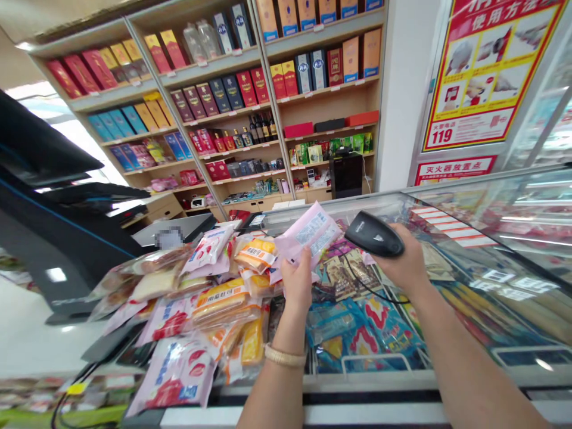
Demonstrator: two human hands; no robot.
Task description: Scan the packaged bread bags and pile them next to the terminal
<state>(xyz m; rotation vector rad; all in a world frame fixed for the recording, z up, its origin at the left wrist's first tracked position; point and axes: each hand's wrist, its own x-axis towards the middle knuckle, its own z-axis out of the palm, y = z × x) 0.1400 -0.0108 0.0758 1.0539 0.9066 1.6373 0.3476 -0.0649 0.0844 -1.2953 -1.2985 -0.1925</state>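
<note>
My left hand [295,277] grips the lower edge of a pink snack packet [308,232], whose printed white label faces me. Just to the right, my right hand [409,259] is wrapped round a black barcode scanner [374,233], its head turned toward the packet. A thin black cable [366,289] loops below the scanner. Left of my left wrist lies a pile of packaged food: yellow-and-clear bread packets [221,301] and pink packets with red pictures [179,372]. The fingers behind the packet are partly hidden.
The pile lies on a glass-topped counter [429,366] with colourful packs beneath the glass. A dark monitor stand [58,250] rises at the left. Behind, wooden shelves [330,92] hold boxes and bottles. A red-and-yellow poster [487,77] hangs at the right.
</note>
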